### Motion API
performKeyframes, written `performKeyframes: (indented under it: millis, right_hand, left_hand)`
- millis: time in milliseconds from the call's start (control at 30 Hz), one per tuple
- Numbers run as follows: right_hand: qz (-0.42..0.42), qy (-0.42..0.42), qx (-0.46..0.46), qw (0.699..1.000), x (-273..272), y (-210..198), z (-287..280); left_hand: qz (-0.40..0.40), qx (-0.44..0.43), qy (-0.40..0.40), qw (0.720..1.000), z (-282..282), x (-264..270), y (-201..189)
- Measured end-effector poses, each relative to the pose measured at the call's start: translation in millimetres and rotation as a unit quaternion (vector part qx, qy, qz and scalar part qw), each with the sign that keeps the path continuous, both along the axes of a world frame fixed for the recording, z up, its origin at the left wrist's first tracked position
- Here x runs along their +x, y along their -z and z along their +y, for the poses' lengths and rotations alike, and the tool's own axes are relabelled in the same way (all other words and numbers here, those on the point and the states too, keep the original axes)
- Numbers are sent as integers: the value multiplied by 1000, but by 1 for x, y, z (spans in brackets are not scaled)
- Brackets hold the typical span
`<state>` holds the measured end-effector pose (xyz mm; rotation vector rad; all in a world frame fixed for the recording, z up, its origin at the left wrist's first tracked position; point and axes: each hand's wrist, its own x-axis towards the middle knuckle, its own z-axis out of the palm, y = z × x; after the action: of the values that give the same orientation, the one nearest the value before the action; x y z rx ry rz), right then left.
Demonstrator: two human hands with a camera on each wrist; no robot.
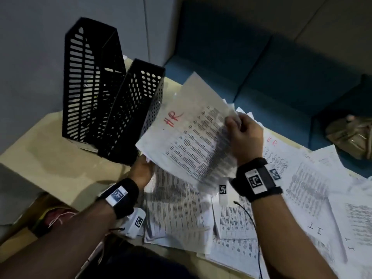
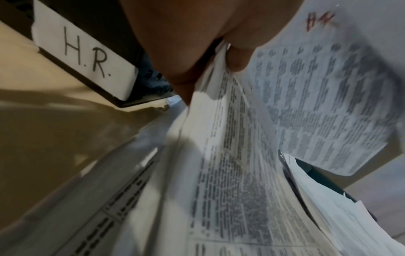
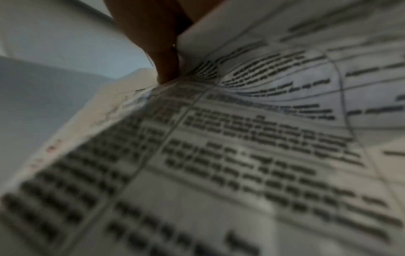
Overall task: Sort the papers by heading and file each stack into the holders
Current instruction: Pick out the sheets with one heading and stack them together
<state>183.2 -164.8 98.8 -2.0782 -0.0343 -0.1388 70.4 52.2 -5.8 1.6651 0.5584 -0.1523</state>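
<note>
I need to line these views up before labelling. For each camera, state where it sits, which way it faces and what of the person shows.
Head: worn on the head, looking down at black perforated file holders, both hands.
Left wrist: along left hand, toward the holder's white H.R. label.
Right wrist: along right hand, onto blurred print.
Shared: the red-marked HR printed sheets.

You can read a red handwritten "HR" on the raised sheet (image 1: 187, 135), and the same red letters on a sheet (image 1: 281, 158) lying on the worktop toward its far edge. "IT" in black marks two sheets (image 1: 320, 230) at the right edge. A white label (image 2: 85, 57) on the holder's base reads "H.R."
</note>
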Motion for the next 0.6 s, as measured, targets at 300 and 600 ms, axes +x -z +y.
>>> performKeyframes:
  millis: [300, 600]
  right_hand:
    - [37, -219, -92, 971, -35, -93, -46]
    - [51, -211, -120, 969, -20, -19, -13]
  left_hand:
    - [29, 84, -8, 996, 4, 0, -2]
    - [83, -17, -20, 996, 6, 6, 13]
